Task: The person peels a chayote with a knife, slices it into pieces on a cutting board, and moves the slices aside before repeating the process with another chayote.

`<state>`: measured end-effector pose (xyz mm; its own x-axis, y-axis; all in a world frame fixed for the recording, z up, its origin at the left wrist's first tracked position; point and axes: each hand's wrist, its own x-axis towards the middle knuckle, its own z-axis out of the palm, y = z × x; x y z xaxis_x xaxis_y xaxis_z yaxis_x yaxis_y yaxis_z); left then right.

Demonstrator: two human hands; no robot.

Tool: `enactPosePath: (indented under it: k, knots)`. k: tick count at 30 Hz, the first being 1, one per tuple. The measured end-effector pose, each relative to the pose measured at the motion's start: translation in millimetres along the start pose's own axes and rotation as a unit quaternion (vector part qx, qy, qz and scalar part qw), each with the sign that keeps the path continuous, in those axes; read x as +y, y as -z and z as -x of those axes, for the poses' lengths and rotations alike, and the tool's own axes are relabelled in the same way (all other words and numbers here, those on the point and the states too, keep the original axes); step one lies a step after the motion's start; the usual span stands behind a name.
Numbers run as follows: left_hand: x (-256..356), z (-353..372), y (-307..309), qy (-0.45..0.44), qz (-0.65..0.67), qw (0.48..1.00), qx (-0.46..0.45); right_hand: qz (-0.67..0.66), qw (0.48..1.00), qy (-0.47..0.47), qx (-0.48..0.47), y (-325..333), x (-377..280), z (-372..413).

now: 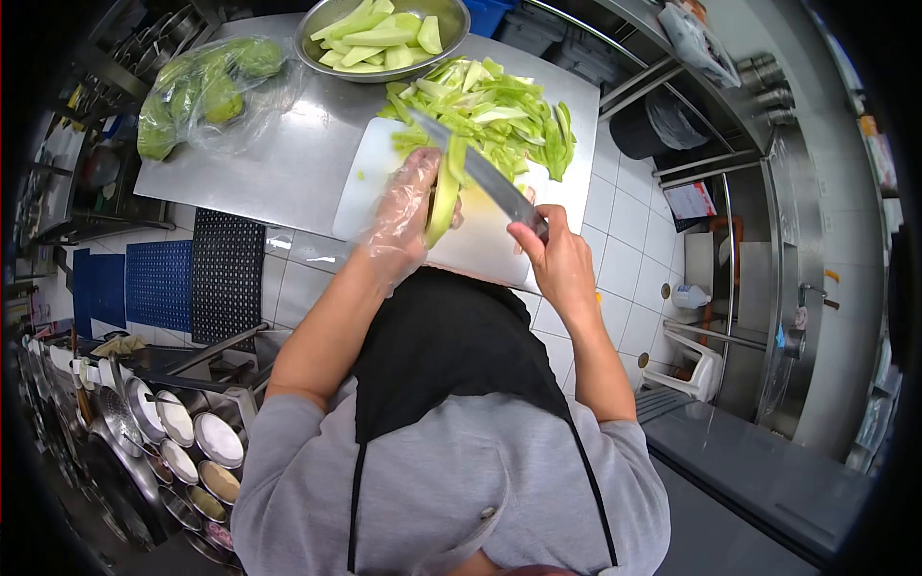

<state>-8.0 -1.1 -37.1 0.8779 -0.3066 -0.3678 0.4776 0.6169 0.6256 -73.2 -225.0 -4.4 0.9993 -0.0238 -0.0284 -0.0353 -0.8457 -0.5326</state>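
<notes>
My left hand [411,204], in a clear plastic glove, grips a long pale green vegetable piece [443,200] upright over the white cutting board [362,178]. A large kitchen knife [492,180] is in my right hand [559,257], fingers closed round its handle. Its blade slants up to the left and overlaps the top of the piece, with a strip of peel at the blade. Behind the board, a heap of green peelings [490,110] spreads over its far edge and the steel table [307,134].
At the table's far edge stands a steel bowl [305,46] with several peeled pale green wedges [384,36]. A clear plastic bag [216,91] of whole green vegetables lies on the left. Pans of ingredients [218,440] are at lower left, a black bin [645,134] at right.
</notes>
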Motion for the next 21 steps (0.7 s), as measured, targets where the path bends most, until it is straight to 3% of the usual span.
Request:
enactPosePath:
  k: [6, 9, 12, 14, 19, 21]
  knots:
    - [-21.3, 7.7, 14.7, 0.057, 0.094, 0.994, -0.017, 0.044, 0.996, -0.078, -0.011, 4.1, 4.6, -6.3]
    - [-0.2, 8.0, 17.3, 0.054, 0.133, 0.989, -0.036, 0.063, 0.997, -0.052, 0.016, 7.2, -2.3, 2.6]
    - [9.2, 12.5, 7.9, 0.010, -0.079, 0.991, -0.104, 0.110, 0.993, -0.041, 0.016, 11.0, -5.3, 4.5]
    - [16.8, 16.6, -3.7, 0.000, -0.263, 0.953, -0.148, 0.102, 0.994, -0.049, 0.010, 13.6, -8.2, 5.8]
    - [-7.1, -26.6, 12.9, -0.106, -0.331, 0.932, -0.106, 0.127, 0.990, -0.037, 0.044, 22.7, -3.4, 16.0]
    - [-11.6, -36.7, 23.0, -0.110, -0.312, 0.941, -0.075, 0.123, 0.990, -0.054, 0.043, 29.2, -4.0, 22.7]
